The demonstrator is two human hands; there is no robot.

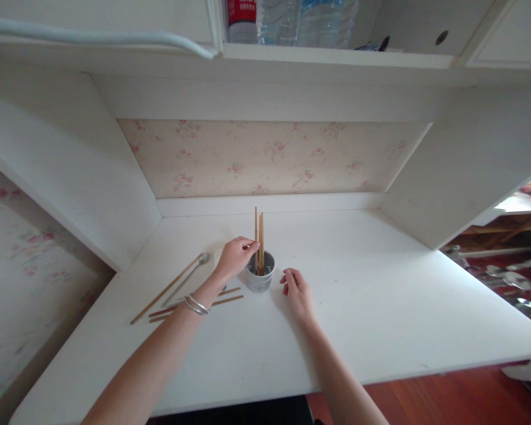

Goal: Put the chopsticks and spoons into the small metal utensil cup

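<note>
A small metal holder (259, 283) with punched holes stands upright on the white desk. Several wooden chopsticks (261, 236) rise out of it. My left hand (238, 258) is at the holder's rim, its fingers pinched on one chopstick (256, 227) whose lower end is inside the holder. My right hand (297, 290) rests just right of the holder, not touching it, with fingers loosely curled and nothing visible in them. Left of the holder lie a long-handled metal spoon (184, 280), a chopstick (166, 289) beside it, and more chopsticks (228, 300) partly hidden under my left forearm.
White desk surface (358, 319) extends to the right. Side panels and a low overhead shelf (336, 56) with plastic bottles (321, 23) enclose the desk. A white cable (97, 36) hangs at upper left. Metal utensils (508, 277) sit beyond the right edge.
</note>
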